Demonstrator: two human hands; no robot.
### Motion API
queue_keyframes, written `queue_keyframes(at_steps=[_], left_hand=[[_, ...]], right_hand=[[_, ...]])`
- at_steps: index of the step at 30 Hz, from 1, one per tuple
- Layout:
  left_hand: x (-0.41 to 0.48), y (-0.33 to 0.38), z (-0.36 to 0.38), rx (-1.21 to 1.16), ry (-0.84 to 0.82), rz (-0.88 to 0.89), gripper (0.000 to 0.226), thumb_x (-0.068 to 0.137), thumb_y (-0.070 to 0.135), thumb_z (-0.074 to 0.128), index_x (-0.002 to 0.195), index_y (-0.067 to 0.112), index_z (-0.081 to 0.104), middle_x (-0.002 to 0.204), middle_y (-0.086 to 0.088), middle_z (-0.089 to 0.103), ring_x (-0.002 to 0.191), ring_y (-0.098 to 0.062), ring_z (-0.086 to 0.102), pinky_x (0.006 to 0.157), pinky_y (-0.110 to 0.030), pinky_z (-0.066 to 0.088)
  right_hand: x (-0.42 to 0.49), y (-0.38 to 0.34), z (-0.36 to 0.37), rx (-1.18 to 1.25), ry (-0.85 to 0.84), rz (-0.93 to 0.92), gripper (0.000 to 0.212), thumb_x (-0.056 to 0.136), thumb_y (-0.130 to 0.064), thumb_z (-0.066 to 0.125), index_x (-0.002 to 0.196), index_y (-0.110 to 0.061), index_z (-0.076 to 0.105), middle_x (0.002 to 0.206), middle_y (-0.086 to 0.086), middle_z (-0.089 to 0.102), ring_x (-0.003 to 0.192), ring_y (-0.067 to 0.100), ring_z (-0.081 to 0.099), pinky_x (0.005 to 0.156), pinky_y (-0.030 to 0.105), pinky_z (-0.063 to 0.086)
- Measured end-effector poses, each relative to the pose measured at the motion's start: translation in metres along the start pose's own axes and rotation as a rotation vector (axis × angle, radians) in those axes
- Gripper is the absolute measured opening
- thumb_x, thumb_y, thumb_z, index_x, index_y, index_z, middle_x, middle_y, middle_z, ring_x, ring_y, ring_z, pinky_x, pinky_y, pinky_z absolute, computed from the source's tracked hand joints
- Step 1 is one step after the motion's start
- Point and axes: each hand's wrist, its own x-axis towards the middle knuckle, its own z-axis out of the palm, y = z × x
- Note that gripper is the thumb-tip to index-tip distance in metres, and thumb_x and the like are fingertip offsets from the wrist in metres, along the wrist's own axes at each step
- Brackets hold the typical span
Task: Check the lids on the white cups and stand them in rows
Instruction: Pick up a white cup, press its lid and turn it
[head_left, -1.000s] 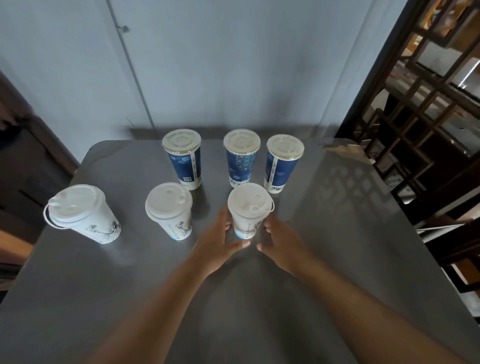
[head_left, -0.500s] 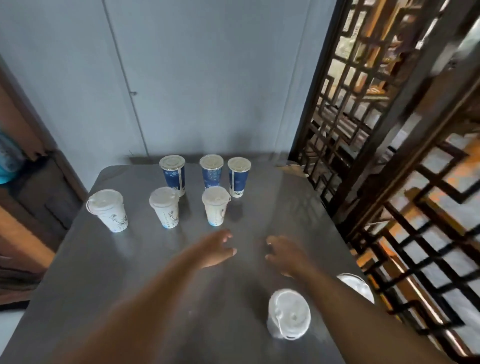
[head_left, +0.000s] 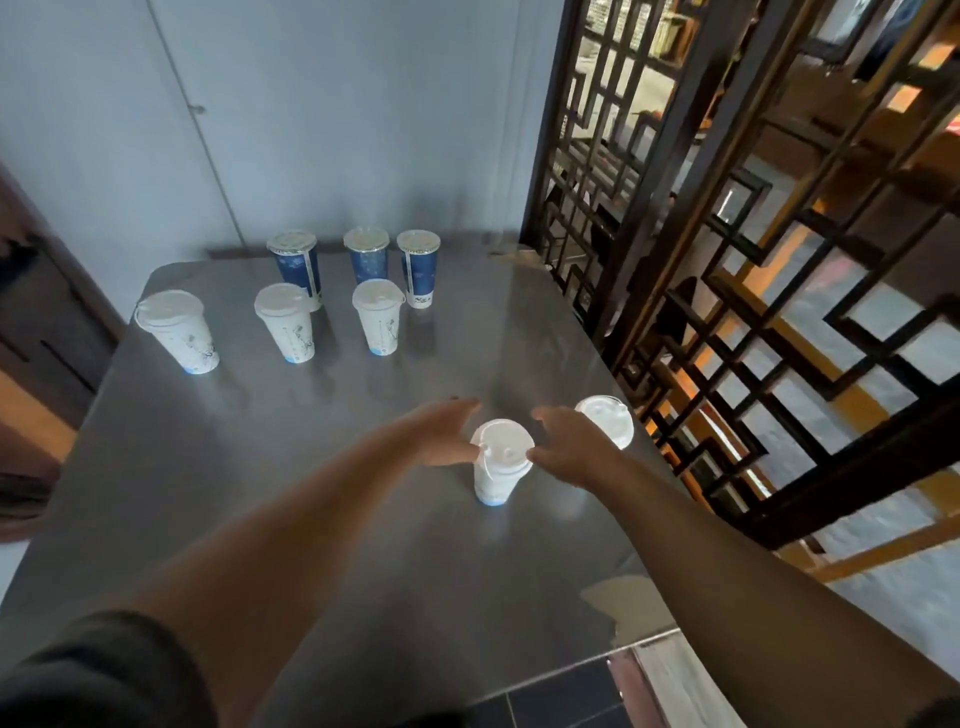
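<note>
Both arms outstretched, left hand (head_left: 441, 434), right hand (head_left: 569, 447), fingers (head_left: 460, 406) spread (palms facing)

Was a grey metal desk (head_left: 311, 467); bore three blue cups (head_left: 368, 265) at the back, three white lidded cups (head_left: 287, 327) just before them, two more white cups (head_left: 609, 422) nearer, rightward.

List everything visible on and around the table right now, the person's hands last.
table: one, grey metal, fills the middle of the view
blue cups: three, blue with pale lids, back row
white cups: three, white, lidded, row in front of the blue ones
near white cup: one, white, lidded, upright, right of centre
edge white cup: one, white, lidded, by the right edge
lattice screen: one, dark, right of the table
left hand: one, open, at the near cup's left
right hand: one, open, at its right
</note>
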Motion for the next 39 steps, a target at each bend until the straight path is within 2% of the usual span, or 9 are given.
queue_keyframes(at_steps=[7, 14, 16, 20, 24, 27, 30, 35, 39], left_hand=[[-0.007, -0.007, 0.036, -0.07, 0.017, 0.008, 0.083, 0.074, 0.04, 0.078, 0.143, 0.022, 0.034, 0.14, -0.009, 0.049, 0.122, -0.031, 0.057, 0.088, -0.029, 0.038], [0.002, -0.015, 0.059, -0.243, 0.078, 0.049, 0.076, 0.074, 0.031, 0.08, 0.137, 0.023, 0.039, 0.129, -0.004, 0.061, 0.115, -0.027, 0.06, 0.099, -0.04, 0.049], [0.004, -0.018, 0.067, -0.307, 0.074, 0.046, 0.081, 0.075, 0.026, 0.079, 0.142, 0.027, 0.034, 0.128, -0.005, 0.061, 0.115, -0.028, 0.06, 0.101, -0.044, 0.049], [0.003, -0.022, 0.078, -0.469, 0.109, 0.065, 0.082, 0.077, 0.012, 0.078, 0.146, 0.022, 0.033, 0.127, -0.007, 0.062, 0.117, -0.028, 0.06, 0.104, -0.046, 0.047], [-0.017, -0.031, 0.08, -0.573, 0.186, 0.028, 0.076, 0.074, 0.011, 0.079, 0.138, 0.026, 0.042, 0.114, 0.006, 0.064, 0.106, -0.017, 0.064, 0.096, -0.036, 0.051], [-0.041, -0.039, 0.078, -0.654, 0.2, -0.016, 0.075, 0.074, 0.015, 0.079, 0.136, 0.031, 0.041, 0.116, 0.013, 0.065, 0.098, 0.008, 0.062, 0.084, -0.021, 0.048], [-0.068, -0.047, 0.07, -0.768, 0.223, -0.068, 0.077, 0.076, 0.014, 0.079, 0.139, 0.032, 0.037, 0.12, 0.017, 0.062, 0.095, 0.016, 0.061, 0.078, -0.016, 0.049], [-0.115, -0.063, 0.057, -0.893, 0.308, -0.144, 0.079, 0.069, 0.029, 0.081, 0.137, 0.032, 0.041, 0.114, 0.016, 0.068, 0.099, 0.002, 0.068, 0.09, -0.034, 0.056], [-0.143, -0.085, 0.04, -0.979, 0.314, -0.138, 0.066, 0.067, 0.032, 0.079, 0.128, 0.029, 0.053, 0.112, 0.006, 0.074, 0.103, -0.009, 0.071, 0.095, -0.049, 0.056]], right_hand=[[-0.01, 0.008, 0.024, 0.082, -0.033, -0.039, 0.096, 0.078, -0.031, 0.075, 0.153, -0.009, 0.019, 0.156, 0.013, 0.031, 0.146, 0.026, 0.027, 0.116, 0.037, 0.028], [0.005, 0.008, 0.04, 0.057, -0.067, -0.133, 0.119, 0.073, -0.028, 0.081, 0.156, -0.019, -0.004, 0.162, 0.003, 0.008, 0.148, 0.019, 0.022, 0.109, 0.034, 0.038], [0.012, 0.009, 0.042, 0.043, -0.057, -0.17, 0.115, 0.075, -0.027, 0.08, 0.156, -0.022, -0.001, 0.163, 0.001, 0.009, 0.148, 0.019, 0.024, 0.107, 0.033, 0.039], [0.023, 0.009, 0.044, 0.104, -0.069, -0.181, 0.1, 0.074, -0.03, 0.078, 0.154, -0.024, 0.017, 0.154, 0.002, 0.027, 0.131, 0.025, 0.047, 0.102, 0.036, 0.046], [0.02, -0.007, 0.04, 0.162, -0.097, -0.196, 0.086, 0.075, -0.038, 0.078, 0.148, -0.021, 0.035, 0.145, 0.006, 0.041, 0.13, 0.022, 0.046, 0.1, 0.026, 0.037], [0.013, -0.033, 0.032, 0.247, -0.071, -0.203, 0.064, 0.076, -0.038, 0.079, 0.131, -0.014, 0.057, 0.126, 0.008, 0.061, 0.116, 0.02, 0.055, 0.086, 0.023, 0.038], [0.005, -0.068, 0.021, 0.293, -0.091, -0.16, 0.04, 0.077, -0.038, 0.077, 0.103, -0.009, 0.068, 0.1, 0.01, 0.069, 0.09, 0.022, 0.063, 0.072, 0.031, 0.043], [-0.013, -0.135, 0.02, 0.261, -0.078, -0.048, 0.042, 0.072, -0.052, 0.074, 0.083, -0.012, 0.064, 0.075, -0.001, 0.057, 0.061, 0.011, 0.05, 0.05, 0.025, 0.033], [-0.019, -0.185, 0.024, 0.188, -0.114, -0.037, 0.061, 0.075, -0.062, 0.067, 0.108, -0.011, 0.06, 0.1, 0.004, 0.062, 0.091, 0.022, 0.058, 0.066, 0.03, 0.042]])
